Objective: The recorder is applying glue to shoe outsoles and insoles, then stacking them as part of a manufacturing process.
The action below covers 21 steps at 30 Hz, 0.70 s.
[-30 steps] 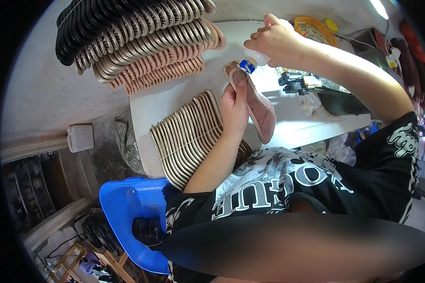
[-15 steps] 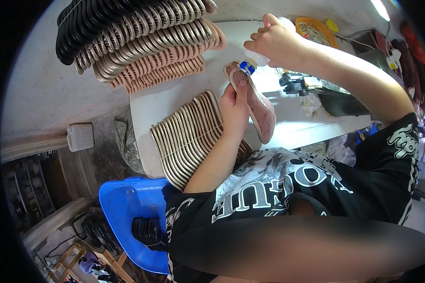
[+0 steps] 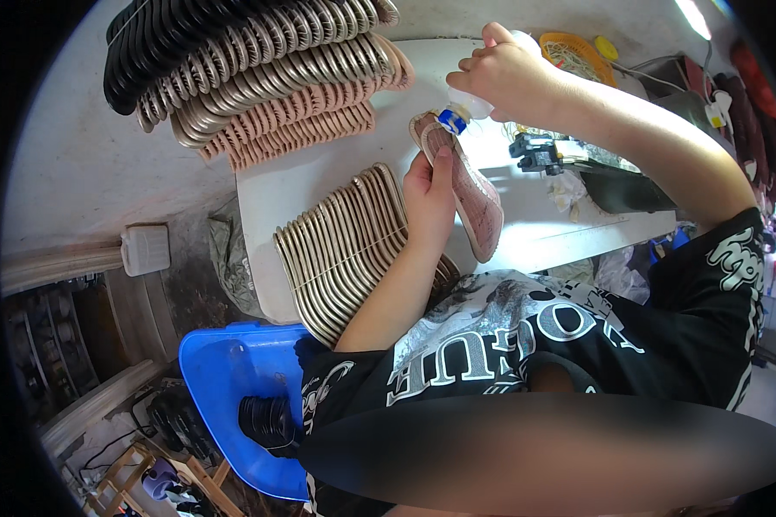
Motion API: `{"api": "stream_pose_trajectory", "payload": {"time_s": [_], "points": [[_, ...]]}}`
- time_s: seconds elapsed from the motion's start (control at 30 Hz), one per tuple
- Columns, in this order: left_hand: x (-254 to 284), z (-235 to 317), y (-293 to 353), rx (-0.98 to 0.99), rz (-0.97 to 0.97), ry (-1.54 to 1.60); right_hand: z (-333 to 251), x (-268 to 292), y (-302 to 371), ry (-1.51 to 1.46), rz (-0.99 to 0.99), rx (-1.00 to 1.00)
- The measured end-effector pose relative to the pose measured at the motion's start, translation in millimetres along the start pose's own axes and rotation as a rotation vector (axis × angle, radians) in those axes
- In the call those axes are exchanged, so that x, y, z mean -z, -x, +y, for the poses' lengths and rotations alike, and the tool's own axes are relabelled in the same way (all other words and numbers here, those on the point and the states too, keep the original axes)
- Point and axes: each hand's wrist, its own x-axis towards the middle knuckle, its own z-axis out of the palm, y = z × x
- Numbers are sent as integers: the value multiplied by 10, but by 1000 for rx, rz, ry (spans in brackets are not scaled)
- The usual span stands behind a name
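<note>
Here, my left hand is closed around a pink mesh shoe upper, thumb laid along its top and the other fingers wrapped beneath, holding it above the middle of the white desk. My right hand is clenched around a small white plastic squeeze bottle with a blue collar, fingers fully curled; the bottle is tilted down and its tip meets the toe end of the upper, over the far part of the desk.

Packages and containers:
- A round orange mesh basket stands at the far right corner of the desk, with a small yellow cap just beside it.
- A blue plastic tub sits below the near left corner of the desk; dark flat pieces lie in it.
- A white rectangular block rests on the ledge to the left of the desk.
- No label is legible on the bottle.

Stock:
- A fanned stack of beige insoles lies at the near left edge of the desk, touching my left forearm.
- Rows of black, beige and pink soles are piled along the far left edge.

Change since the earlier frames: the left hand and the upper hold the same place. The right hand has shifted very slightly, and the bottle tip remains at the toe.
</note>
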Motion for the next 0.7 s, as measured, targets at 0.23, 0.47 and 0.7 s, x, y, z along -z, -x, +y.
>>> {"api": "stream_pose_trajectory", "payload": {"time_s": [0.23, 0.47, 0.7], "points": [[-7, -22, -14, 4, 2, 50, 39, -158, -21, -82, 15, 10], [-19, 56, -4, 9, 38, 65, 223, -297, -83, -566, -64, 94], [-42, 79, 4, -14, 76, 5, 555, -400, -175, -918, -78, -64]]}}
